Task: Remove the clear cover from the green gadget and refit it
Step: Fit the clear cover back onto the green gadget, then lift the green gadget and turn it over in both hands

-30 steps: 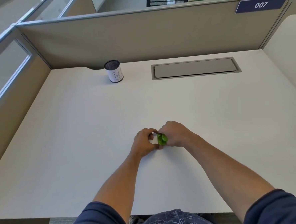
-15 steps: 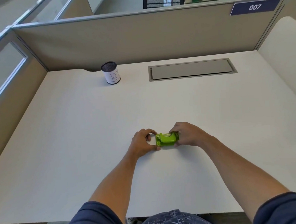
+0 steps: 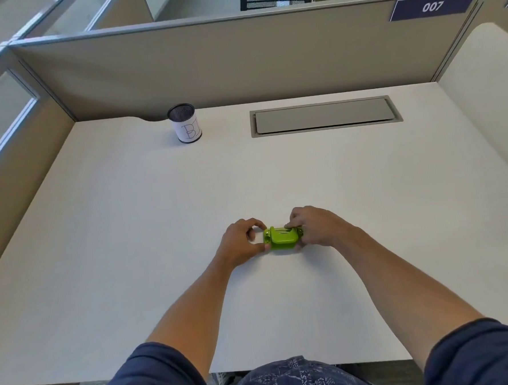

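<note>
Head view showed the green gadget lying on the desk at about the centre of the near half, straight out at twelve o'clock from my body, with my two hands closed in on it from either end. My left hand sat at its nine o'clock end, thumb and forefinger curled into a pinching grip that touched the gadget's end tab; I could not tell how firmly it held. My right hand covered the three o'clock end, fingers bent down over the top edge and closed on the body.

I could not make out the clear cover at all from this angle: it was too small and see-through to say whether it was seated, half lifted or already off. Nothing clear lay on the desk beside the gadget. My judgement was that the work stood either at the prising-off stage or at the pressing-home stage, and the picture did not settle which.

The mesh pen cup stood well apart at eleven o'clock, and the cable hatch lay at one o'clock.
</note>
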The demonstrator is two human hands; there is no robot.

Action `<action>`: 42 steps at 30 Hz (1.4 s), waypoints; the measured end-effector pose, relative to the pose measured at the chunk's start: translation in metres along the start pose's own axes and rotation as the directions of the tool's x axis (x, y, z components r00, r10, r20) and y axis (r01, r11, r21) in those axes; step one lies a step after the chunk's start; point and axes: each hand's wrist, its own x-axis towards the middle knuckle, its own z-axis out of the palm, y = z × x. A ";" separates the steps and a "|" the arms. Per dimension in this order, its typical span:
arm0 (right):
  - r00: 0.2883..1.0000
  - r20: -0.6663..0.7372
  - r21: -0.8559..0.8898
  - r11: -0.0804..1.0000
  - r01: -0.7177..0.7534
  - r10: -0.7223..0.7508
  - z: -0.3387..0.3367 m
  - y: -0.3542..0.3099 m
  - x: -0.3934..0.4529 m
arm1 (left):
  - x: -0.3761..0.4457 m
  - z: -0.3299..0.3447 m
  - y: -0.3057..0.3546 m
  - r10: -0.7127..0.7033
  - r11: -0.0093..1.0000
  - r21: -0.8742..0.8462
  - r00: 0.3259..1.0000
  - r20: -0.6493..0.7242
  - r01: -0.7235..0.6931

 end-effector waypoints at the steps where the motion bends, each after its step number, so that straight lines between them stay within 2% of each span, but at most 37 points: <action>1: 1.000 0.009 -0.031 1.000 0.002 -0.002 -0.001 -0.001 0.001 | 0.000 0.000 0.000 0.004 1.000 0.012 1.000 0.000 -0.004; 8: 0.999 0.028 -0.115 0.993 -0.020 0.024 -0.003 -0.010 0.004 | 0.001 0.000 0.007 0.017 0.991 0.132 0.999 0.035 -0.021; 14: 0.998 0.038 -0.016 0.998 -0.056 0.057 0.009 -0.013 -0.002 | -0.003 0.000 0.008 -0.069 0.994 0.086 0.997 0.038 0.065; 17: 0.998 0.044 0.017 0.998 -0.054 0.053 0.008 -0.015 -0.004 | -0.005 -0.001 0.010 -0.114 0.993 -0.014 0.990 0.082 0.116; 21: 1.000 -0.023 0.056 0.998 -0.007 0.008 0.009 -0.013 -0.011 | -0.011 0.001 0.021 -0.145 0.960 -0.224 0.981 0.126 0.171; 24: 0.995 -0.099 0.209 0.978 -0.011 0.033 0.008 -0.009 -0.022 | -0.014 0.002 0.026 -0.164 0.925 -0.336 0.984 0.075 0.180; 26: 0.981 -0.174 0.451 0.893 0.002 0.085 0.006 -0.007 -0.030 | -0.015 0.001 0.030 -0.182 0.895 -0.408 0.983 0.035 0.181; 29: 0.965 -0.217 0.775 0.627 0.077 0.149 -0.004 -0.002 -0.043 | -0.017 -0.004 0.036 -0.195 0.825 -0.542 0.981 -0.012 0.158; 31: 0.963 -0.210 0.895 0.429 0.119 0.170 -0.011 0.000 -0.050 | -0.018 -0.009 0.040 -0.194 0.771 -0.624 0.980 -0.034 0.131; 32: 0.959 -0.218 0.913 0.384 0.136 0.180 -0.013 0.000 -0.052 | -0.018 -0.011 0.042 -0.198 0.753 -0.646 0.979 -0.041 0.125; 35: 0.936 -0.276 0.892 0.422 0.164 0.220 -0.015 -0.003 -0.053 | -0.018 -0.013 0.049 -0.215 0.746 -0.653 0.976 -0.045 0.134; 42: 0.903 -0.356 0.737 0.667 0.113 0.239 -0.008 -0.007 -0.051 | -0.022 -0.013 0.050 -0.237 0.833 -0.533 0.967 -0.098 0.150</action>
